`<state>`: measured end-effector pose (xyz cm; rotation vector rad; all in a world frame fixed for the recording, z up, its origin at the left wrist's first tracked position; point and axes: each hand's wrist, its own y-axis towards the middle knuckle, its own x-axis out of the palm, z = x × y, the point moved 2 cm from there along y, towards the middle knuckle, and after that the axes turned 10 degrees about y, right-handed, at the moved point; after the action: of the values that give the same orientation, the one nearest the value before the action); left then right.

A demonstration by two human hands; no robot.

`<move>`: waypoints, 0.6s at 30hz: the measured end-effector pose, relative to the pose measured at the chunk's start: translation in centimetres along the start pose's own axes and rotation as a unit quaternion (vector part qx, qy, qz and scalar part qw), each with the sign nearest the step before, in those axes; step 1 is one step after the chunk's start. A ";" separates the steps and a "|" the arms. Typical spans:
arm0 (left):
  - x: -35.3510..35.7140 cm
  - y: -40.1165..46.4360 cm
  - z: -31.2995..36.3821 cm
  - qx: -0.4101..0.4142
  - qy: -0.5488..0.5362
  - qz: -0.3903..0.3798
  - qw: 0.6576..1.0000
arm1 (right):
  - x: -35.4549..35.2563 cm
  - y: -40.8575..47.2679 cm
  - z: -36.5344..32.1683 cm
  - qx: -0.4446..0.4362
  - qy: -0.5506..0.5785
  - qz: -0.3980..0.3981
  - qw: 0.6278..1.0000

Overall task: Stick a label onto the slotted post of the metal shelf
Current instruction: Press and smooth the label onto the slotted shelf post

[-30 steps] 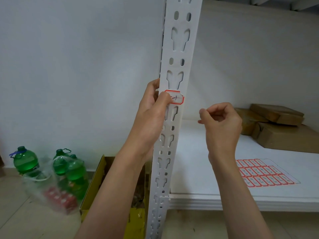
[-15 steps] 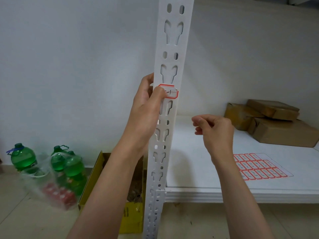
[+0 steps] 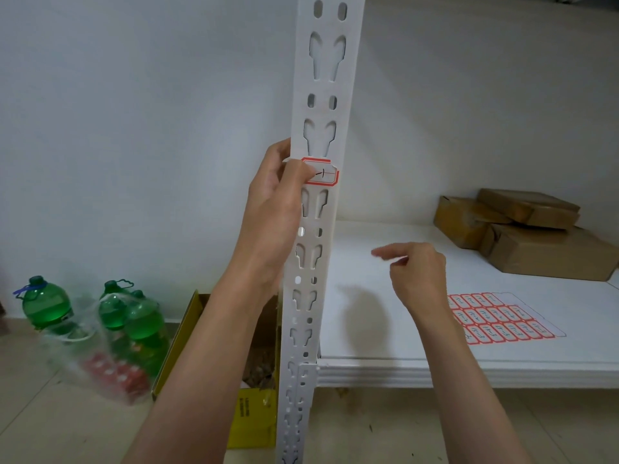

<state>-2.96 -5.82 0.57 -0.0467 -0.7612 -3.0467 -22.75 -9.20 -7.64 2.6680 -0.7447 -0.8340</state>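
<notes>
A white slotted metal post (image 3: 326, 82) rises up the middle of the view. A white label with a red border (image 3: 323, 174) lies flat on its front face at mid height. My left hand (image 3: 273, 202) wraps around the post's left edge, with the thumb pressed on the label's left end. My right hand (image 3: 417, 274) hovers lower to the right over the shelf board, fingers loosely curled and holding nothing. A sheet of red-bordered labels (image 3: 495, 318) lies on the white shelf (image 3: 368, 373) to the right of that hand.
Brown cardboard boxes (image 3: 526, 236) are stacked at the back right of the shelf. On the floor to the left stand green bottles in a plastic bag (image 3: 114, 326) and an open yellow box (image 3: 248, 406) beside the post's foot.
My right hand has dropped away from the label toward the shelf and loosened its fingers. My left thumb stays pressed on the label on the post.
</notes>
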 end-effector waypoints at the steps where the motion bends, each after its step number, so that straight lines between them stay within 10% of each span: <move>1: 0.0 0.0 0.0 -0.001 0.008 0.005 1.000 | -0.1 -0.1 -0.4 0.000 0.009 0.000 1.000; 9: -0.4 0.2 0.0 0.035 0.074 0.029 0.996 | -1.1 -0.8 -6.5 -0.117 0.196 0.048 0.972; 18: 0.1 0.6 1.0 0.152 0.233 0.167 0.946 | 0.6 -3.3 -13.0 -0.102 0.509 -0.130 0.845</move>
<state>-3.00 -5.87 1.74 0.4732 -1.0350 -2.4427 -13.36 -5.73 1.32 2.5044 -0.0126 0.4860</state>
